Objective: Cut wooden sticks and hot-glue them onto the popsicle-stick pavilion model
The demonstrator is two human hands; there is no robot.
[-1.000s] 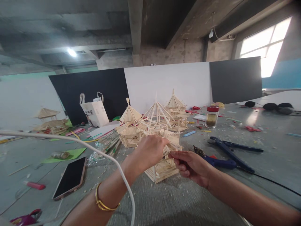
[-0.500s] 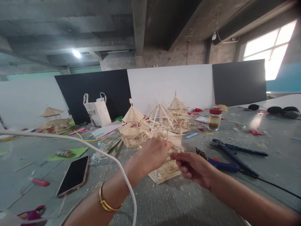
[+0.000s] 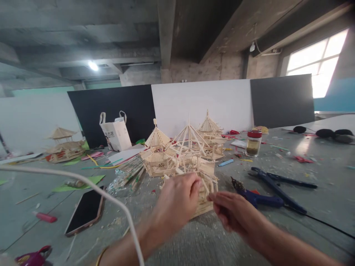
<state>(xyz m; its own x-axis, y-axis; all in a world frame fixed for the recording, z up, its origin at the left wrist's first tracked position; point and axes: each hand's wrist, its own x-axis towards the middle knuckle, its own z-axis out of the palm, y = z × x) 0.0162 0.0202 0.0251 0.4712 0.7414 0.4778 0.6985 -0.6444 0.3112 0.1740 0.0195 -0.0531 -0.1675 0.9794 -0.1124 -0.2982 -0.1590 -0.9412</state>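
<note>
The unfinished wooden-stick pavilion (image 3: 189, 138) stands directly before me, its roof a frame of bare slanting sticks. My left hand (image 3: 179, 195) is in front of its lower part, with the fingers curled in and partly hidden. To the right, my right hand (image 3: 235, 212) has thumb and forefinger pinched near the pavilion's lower corner. What either hand holds is too small or hidden to make out. Behind are two more stick pavilions with filled roofs, a left one (image 3: 157, 136) and a rear one (image 3: 208, 123).
Blue-handled tools (image 3: 277, 188) and a red-lidded jar (image 3: 253, 143) lie to the right. On the left are a phone (image 3: 85, 210), bundled sticks (image 3: 130, 171), a paper bag (image 3: 116, 135) and a red tube (image 3: 46, 217). A white cable (image 3: 111, 197) crosses above my left forearm.
Both hands have come down and nearer to me, uncovering more of the pavilion's middle. My left hand has turned, its fingers curled in more. The white cable has shifted left.
</note>
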